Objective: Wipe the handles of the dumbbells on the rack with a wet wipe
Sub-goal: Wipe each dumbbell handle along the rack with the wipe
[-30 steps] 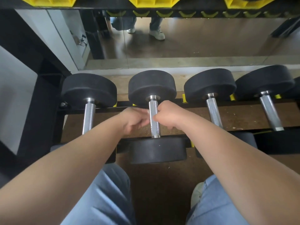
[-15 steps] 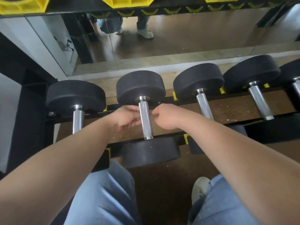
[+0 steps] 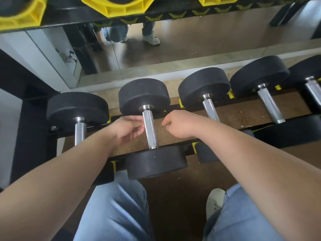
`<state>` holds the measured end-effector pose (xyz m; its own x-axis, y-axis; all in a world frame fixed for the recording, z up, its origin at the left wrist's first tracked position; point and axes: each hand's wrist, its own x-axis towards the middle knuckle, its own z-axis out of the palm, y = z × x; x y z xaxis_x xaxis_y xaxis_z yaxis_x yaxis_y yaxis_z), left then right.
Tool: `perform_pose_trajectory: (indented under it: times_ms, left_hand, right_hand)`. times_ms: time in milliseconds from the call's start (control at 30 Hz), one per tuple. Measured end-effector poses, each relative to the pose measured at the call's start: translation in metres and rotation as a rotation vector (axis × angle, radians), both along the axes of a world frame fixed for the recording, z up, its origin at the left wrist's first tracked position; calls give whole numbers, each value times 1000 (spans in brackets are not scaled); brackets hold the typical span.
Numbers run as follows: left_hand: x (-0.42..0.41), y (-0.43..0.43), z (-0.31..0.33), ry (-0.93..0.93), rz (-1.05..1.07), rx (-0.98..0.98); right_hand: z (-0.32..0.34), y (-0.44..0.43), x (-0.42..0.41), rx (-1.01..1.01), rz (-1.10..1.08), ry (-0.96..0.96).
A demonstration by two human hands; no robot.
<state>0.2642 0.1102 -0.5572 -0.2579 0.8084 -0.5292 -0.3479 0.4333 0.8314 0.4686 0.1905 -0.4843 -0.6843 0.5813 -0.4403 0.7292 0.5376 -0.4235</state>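
Note:
Several black-headed dumbbells with knurled steel handles lie in a row on the low black rack (image 3: 34, 136). My hands flank the handle of the second dumbbell (image 3: 150, 129). My left hand (image 3: 127, 130) sits just left of it, fingers loosely curled, fingertips at or almost on the steel. My right hand (image 3: 178, 126) hovers to the right with its fingers curled in, a clear gap between it and the handle. I see no wet wipe in either hand.
Other handles lie at the far left (image 3: 80, 133), to the right (image 3: 211, 110) and further right (image 3: 270, 105). A mirror (image 3: 173, 49) stands behind the rack and yellow cradles (image 3: 121, 6) line the tier above. My jeans-clad knees (image 3: 112, 206) and a shoe (image 3: 215, 200) are below.
Both hands were against the second dumbbell's handle. They have drawn apart, the right hand pulling off to the right. The view has shifted slightly left and down.

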Motion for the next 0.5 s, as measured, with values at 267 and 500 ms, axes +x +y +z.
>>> perform_pose_trajectory:
  times_ms: [267,500]
  left_hand:
    - [22,-20,10,146,-85,-168]
    - [17,-22,14,11,165,-19]
  right_hand:
    - [-9,1,-14,-33,51,-46]
    - [-1,-2,-28,39,54,41]
